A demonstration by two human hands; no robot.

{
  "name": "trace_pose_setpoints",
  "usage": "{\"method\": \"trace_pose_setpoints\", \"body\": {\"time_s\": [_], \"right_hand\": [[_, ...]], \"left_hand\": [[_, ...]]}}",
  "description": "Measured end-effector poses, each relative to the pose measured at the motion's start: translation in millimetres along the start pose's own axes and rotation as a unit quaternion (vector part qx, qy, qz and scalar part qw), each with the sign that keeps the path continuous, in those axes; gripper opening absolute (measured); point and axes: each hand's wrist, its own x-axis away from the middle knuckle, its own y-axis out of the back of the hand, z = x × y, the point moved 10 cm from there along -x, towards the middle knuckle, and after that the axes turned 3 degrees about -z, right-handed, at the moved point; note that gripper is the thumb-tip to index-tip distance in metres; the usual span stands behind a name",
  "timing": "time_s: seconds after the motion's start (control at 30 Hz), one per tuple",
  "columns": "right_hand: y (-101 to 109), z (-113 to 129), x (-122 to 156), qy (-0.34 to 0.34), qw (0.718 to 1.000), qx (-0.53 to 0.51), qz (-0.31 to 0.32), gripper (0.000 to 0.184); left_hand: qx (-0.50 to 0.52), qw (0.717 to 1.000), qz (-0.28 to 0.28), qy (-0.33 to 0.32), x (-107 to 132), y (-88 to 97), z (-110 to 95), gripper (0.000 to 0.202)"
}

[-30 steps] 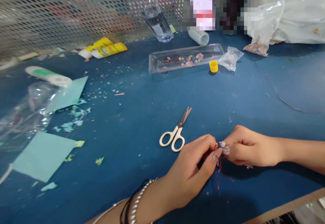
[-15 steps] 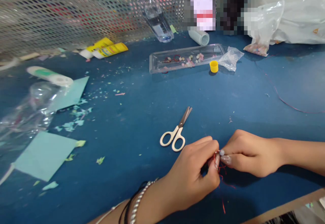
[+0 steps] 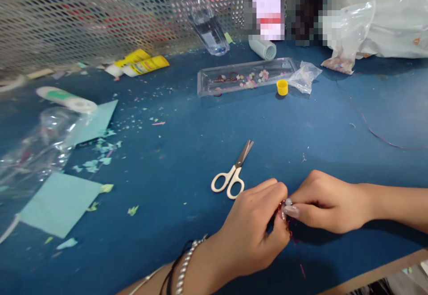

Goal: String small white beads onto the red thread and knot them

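Observation:
My left hand (image 3: 256, 226) and my right hand (image 3: 326, 203) meet fingertip to fingertip near the front edge of the blue table (image 3: 187, 152). Between them they pinch a thin red thread (image 3: 288, 228) with a small pale bead (image 3: 288, 202) on it. The loose end of the thread trails down onto the table below my fingers. Small white-handled scissors (image 3: 233, 175) lie shut just left of my left hand. Bracelets circle my left wrist.
A clear tray (image 3: 245, 79) with small beads, a yellow cap (image 3: 282, 87) and plastic bags (image 3: 368, 23) sit at the back. Light blue paper sheets (image 3: 58, 203) and scraps lie at the left, with glue tubes (image 3: 138, 65). A metal mesh wall (image 3: 100, 14) stands behind. A red thread (image 3: 374, 132) runs along the right.
Both hands have dropped slightly toward the table's front edge and closed tighter on the bead. The trailing thread end has shifted lower.

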Motion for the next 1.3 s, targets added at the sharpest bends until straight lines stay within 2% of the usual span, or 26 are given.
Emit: {"method": "trace_pose_setpoints", "body": {"time_s": [0.23, 0.47, 0.53, 0.67, 0.73, 1.03, 1.17, 1.3], "right_hand": [[2, -3, -1, -0.010, 1.000, -0.019, -0.020, 0.025], [5, 4, 1, 0.031, 0.995, 0.060, -0.070, 0.024], [6, 3, 1, 0.023, 0.996, 0.054, -0.073, 0.024], [8, -10, 0, -0.043, 0.997, -0.028, -0.058, 0.025], [11, -12, 0, -0.056, 0.995, -0.053, -0.064, 0.027], [14, -12, 0, -0.067, 0.986, -0.129, -0.077, 0.030], [13, -12, 0, -0.061, 0.990, -0.110, -0.071, 0.028], [12, -12, 0, -0.053, 0.993, -0.082, -0.067, 0.026]], "left_hand": [[-0.113, 0.992, -0.046, 0.002, -1, 4.1, -1, 0.018], [-0.164, 0.983, -0.082, -0.009, -2, 10.0, -4, 0.018], [-0.145, 0.986, -0.077, 0.000, -2, 10.4, -2, 0.018], [-0.067, 0.994, -0.068, 0.049, -1, 12.9, 9, 0.008], [-0.042, 0.995, -0.071, 0.051, -1, 14.9, 9, 0.008], [0.015, 0.997, -0.080, -0.004, -1, 21.2, -6, 0.010], [0.053, 0.996, -0.065, -0.024, -2, 20.2, -9, 0.004], [0.048, 0.995, -0.074, -0.038, -3, 21.0, -9, 0.010]]}}
